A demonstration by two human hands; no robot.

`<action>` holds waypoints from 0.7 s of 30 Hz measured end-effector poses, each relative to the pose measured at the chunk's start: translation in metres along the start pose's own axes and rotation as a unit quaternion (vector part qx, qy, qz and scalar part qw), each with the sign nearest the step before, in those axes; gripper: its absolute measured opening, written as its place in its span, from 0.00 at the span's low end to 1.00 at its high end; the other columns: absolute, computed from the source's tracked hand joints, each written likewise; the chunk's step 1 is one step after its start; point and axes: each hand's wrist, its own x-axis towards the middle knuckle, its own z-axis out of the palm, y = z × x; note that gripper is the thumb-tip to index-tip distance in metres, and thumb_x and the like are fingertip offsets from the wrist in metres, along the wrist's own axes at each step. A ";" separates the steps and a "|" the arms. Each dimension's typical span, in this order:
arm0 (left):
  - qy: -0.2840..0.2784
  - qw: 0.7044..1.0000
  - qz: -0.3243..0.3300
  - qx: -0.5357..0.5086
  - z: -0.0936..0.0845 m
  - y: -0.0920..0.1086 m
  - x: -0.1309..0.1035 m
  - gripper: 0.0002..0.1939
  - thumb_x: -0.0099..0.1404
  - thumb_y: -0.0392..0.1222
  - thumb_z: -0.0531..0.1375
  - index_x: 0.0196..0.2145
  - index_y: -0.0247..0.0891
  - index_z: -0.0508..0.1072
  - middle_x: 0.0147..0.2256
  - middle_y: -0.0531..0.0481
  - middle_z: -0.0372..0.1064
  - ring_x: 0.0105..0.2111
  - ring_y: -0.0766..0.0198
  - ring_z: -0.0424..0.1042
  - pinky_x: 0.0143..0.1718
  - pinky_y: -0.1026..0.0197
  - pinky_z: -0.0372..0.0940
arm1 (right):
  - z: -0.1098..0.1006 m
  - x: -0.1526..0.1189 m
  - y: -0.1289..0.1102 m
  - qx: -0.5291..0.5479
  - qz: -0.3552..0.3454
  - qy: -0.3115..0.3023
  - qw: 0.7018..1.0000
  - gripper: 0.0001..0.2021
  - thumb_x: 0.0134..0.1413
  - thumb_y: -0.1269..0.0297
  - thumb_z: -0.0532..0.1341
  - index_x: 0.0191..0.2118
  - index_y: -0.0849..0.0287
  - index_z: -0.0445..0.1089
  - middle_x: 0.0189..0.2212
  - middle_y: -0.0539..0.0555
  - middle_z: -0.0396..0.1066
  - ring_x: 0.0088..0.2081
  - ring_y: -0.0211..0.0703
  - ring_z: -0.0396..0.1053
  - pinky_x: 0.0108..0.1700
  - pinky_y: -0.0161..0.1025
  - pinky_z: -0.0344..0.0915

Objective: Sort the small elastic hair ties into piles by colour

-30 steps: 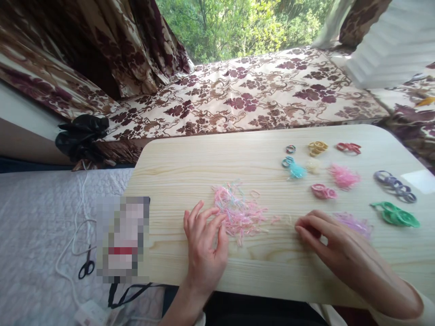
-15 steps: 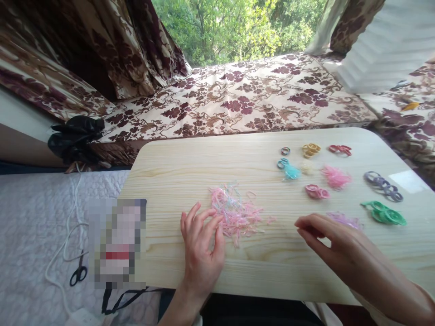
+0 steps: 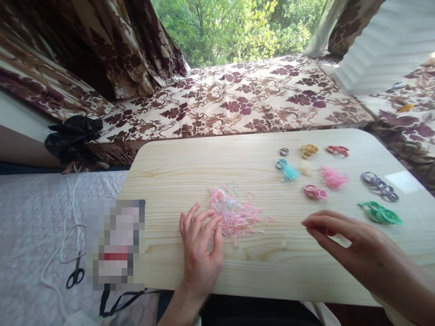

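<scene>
My left hand (image 3: 203, 249) rests at the left edge of a loose pile of tiny pink and pale blue elastic bands (image 3: 238, 215), fingers spread and bent. To the right, my right hand (image 3: 343, 235) hovers over the table with thumb and forefinger pinched together. Whatever sits between those fingertips, if anything, is too small to make out. Beyond that hand lie pink hair ties (image 3: 315, 192), a heap of pink elastic bands (image 3: 333, 177) and green hair ties (image 3: 379, 213). A heap of light blue bands (image 3: 290, 172) lies farther back.
Yellow hair ties (image 3: 309, 151), red hair ties (image 3: 337, 151), a small multicoloured ring (image 3: 284, 152) and purple hair ties (image 3: 379, 186) lie toward the back right of the wooden table (image 3: 176, 172). Scissors (image 3: 75, 277) and a white cable (image 3: 61, 246) lie on the bedding at left.
My right hand has shifted right and nearer to me, still pinched, and now covers the purple bands. My left hand stays beside the pile. The view has shifted slightly.
</scene>
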 end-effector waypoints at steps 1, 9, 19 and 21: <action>0.000 1.000 0.000 0.000 0.000 0.000 -0.001 0.12 0.66 0.30 0.56 0.44 0.43 0.74 0.45 0.47 0.73 0.60 0.51 0.61 0.63 0.38 0.53 | -0.007 0.001 0.002 -0.001 0.007 0.012 1.000 0.15 0.61 0.50 0.56 0.32 0.50 0.75 0.32 0.54 0.78 0.31 0.45 0.75 0.31 0.39 0.72; 0.007 1.000 0.018 0.002 0.004 -0.007 -0.004 0.12 0.66 0.31 0.56 0.44 0.44 0.74 0.45 0.47 0.73 0.60 0.52 0.62 0.65 0.38 0.49 | -0.070 0.048 0.044 -0.096 0.042 0.056 0.993 0.12 0.55 0.53 0.60 0.33 0.53 0.77 0.33 0.55 0.79 0.31 0.45 0.73 0.37 0.42 0.67; 0.021 0.999 0.034 0.013 0.007 -0.010 -0.006 0.12 0.66 0.31 0.57 0.44 0.43 0.73 0.45 0.47 0.73 0.60 0.51 0.63 0.64 0.37 0.49 | -0.045 0.118 0.080 -0.160 0.065 -0.006 0.985 0.08 0.48 0.63 0.60 0.29 0.56 0.77 0.29 0.52 0.77 0.30 0.43 0.73 0.37 0.39 0.66; 0.022 0.999 0.034 0.012 0.007 -0.010 -0.006 0.12 0.66 0.31 0.57 0.44 0.43 0.73 0.45 0.47 0.73 0.59 0.51 0.63 0.64 0.38 0.51 | -0.044 0.119 0.079 -0.166 0.066 -0.005 0.984 0.08 0.48 0.63 0.60 0.29 0.56 0.77 0.28 0.53 0.77 0.29 0.43 0.73 0.35 0.39 0.65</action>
